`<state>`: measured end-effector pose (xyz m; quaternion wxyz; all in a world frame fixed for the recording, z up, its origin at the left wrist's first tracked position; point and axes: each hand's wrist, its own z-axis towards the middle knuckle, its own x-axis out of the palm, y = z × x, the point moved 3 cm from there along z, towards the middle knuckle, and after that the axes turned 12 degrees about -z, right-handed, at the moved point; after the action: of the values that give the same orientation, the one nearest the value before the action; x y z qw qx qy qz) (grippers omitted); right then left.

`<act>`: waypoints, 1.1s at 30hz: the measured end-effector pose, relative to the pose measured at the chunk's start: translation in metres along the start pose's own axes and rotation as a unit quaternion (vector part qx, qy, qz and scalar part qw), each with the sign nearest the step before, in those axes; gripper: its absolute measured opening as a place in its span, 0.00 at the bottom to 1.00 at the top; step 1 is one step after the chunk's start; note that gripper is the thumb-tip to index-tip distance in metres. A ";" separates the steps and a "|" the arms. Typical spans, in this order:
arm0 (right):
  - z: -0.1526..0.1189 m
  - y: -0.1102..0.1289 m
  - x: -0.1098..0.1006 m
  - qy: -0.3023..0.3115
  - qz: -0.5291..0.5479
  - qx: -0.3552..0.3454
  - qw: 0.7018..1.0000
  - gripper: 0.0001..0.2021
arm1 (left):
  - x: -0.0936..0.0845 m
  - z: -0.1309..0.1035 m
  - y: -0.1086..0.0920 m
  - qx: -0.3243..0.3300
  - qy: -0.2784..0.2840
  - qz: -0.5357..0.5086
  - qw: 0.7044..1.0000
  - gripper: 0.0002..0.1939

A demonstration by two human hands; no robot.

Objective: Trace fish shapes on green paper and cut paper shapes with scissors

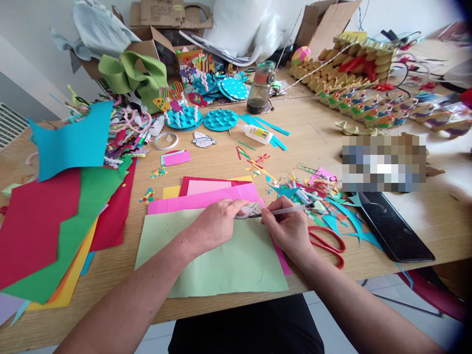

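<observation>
A small paper fish cutout (249, 211) lies at the top edge of a pale green sheet (221, 255), partly over a pink sheet (173, 204). The fingers of my left hand (217, 221) press on the fish's left end, close together. My right hand (289, 228) pinches a thin white pen (291, 210), its tip at the right end of the fish. Red-handled scissors (334, 248) lie just right of my right hand, their blades hidden.
Coloured sheets (33, 221) pile up at the left. Paper scraps (328, 201) and a black phone (394, 226) lie at the right. Farther back are a glue bottle (258, 133), tape roll (165, 141), fish cutouts (204, 140), blue discs (220, 119) and a drink bottle (261, 88).
</observation>
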<state>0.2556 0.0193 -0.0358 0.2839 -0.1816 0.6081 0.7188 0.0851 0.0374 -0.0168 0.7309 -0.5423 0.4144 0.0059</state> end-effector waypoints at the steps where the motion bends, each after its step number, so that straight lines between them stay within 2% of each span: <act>1: 0.000 0.000 0.000 0.000 0.000 0.001 1.000 0.09 | 0.000 0.000 0.000 0.000 0.001 0.000 1.000 0.27; 20: 0.000 0.000 0.001 0.010 -0.010 -0.003 1.000 0.09 | 0.001 0.000 0.002 -0.011 0.001 0.002 1.000 0.27; 33: 0.000 0.002 0.000 0.001 -0.008 -0.030 1.000 0.08 | 0.002 0.000 0.002 -0.008 0.000 0.010 1.000 0.27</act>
<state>0.2541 0.0189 -0.0340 0.2838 -0.1958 0.5851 0.7340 0.0853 0.0372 -0.0193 0.7264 -0.5438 0.4200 0.0167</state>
